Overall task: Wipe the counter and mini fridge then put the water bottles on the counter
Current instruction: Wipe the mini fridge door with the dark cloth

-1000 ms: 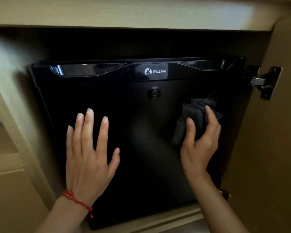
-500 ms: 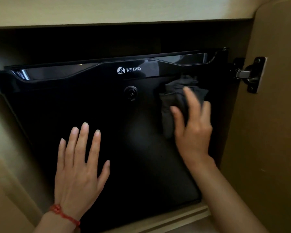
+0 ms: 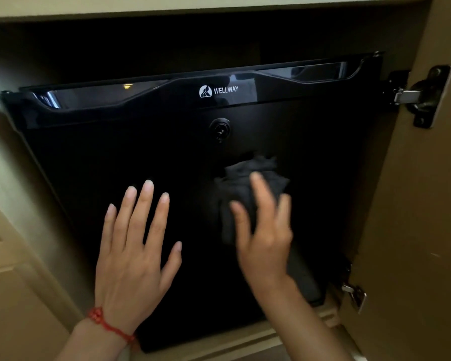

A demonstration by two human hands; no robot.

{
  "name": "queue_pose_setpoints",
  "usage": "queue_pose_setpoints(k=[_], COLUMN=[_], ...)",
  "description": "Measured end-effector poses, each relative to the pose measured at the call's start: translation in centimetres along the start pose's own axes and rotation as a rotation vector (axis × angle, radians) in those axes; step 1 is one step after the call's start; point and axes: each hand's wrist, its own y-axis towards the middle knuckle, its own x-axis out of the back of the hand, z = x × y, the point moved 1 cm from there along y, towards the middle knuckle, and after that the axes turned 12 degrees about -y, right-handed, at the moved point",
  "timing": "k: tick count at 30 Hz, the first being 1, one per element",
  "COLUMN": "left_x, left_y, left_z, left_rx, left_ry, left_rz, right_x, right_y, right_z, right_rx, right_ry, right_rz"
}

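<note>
Right hand [image 3: 264, 238]: blurred; fingers extended and spread, laid over a dark grey cloth [image 3: 248, 178] that is pressed flat against the fridge door. No pinch or curl round the cloth is seen; the grip is an open-palmed press.

Left hand [image 3: 134, 246]: fingers straight and fanned, palm laid flat on the door to the left of the cloth; nothing is held. A red cord bracelet [image 3: 107, 325] is worn at the wrist.

Cloth: crumpled, dark, bunched above the right fingertips, located just below the keyhole and right of the door's centre.

Mini fridge [image 3: 115, 157]: black, door closed, housed inside a beige cabinet recess [image 3: 24, 178]. A glossy handle strip [image 3: 297, 82] runs along the top edge, marked "WELLWAY" with a white logo [image 3: 218, 90]. A round lock [image 3: 220, 129] is set below the logo. The door face is matte and very dark; contents cannot be seen.

Cabinet door [image 3: 414, 230]: swung open at right, carried on a metal upper hinge [image 3: 414, 96] and a lower hinge [image 3: 353, 293].
</note>
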Motion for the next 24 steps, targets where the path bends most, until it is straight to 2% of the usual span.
queue_pose_setpoints(k=[3,7,9,14,17,21,24], left_x=[0.0,-0.1,-0.3,-0.9,-1.2,-1.3,-1.1], left_y=[-0.7,-1.9,-2.4,-3.4,-3.6,-3.6,-3.5], left_z=[0.2,0.6,0.9,1.4,1.6,1.6,1.6], left_rx=[-0.010,-0.024,-0.010,0.028,0.021,0.025,0.025], left_ry=[0.000,0.007,0.006,0.039,0.053,0.050,0.034], left_rz=[0.004,0.004,0.004,0.032,0.032,0.036,0.043], right_x=[-0.6,-0.1,0.4,2.2,1.9,0.8,-0.2], right_y=[-1.1,-0.2,0.1,0.0,-0.7,-1.8,-3.4], right_z=[1.3,-0.1,-1.6,-7.2,-7.7,-5.5,-2.5], right_rx=[0.222,0.331,0.232,-0.214,-0.357,-0.403,-0.299], right_ry=[-0.059,-0.123,-0.144,-0.073,-0.006,0.056,0.076], right_rz=[0.038,0.023,0.039,-0.049,-0.093,-0.127,-0.054])
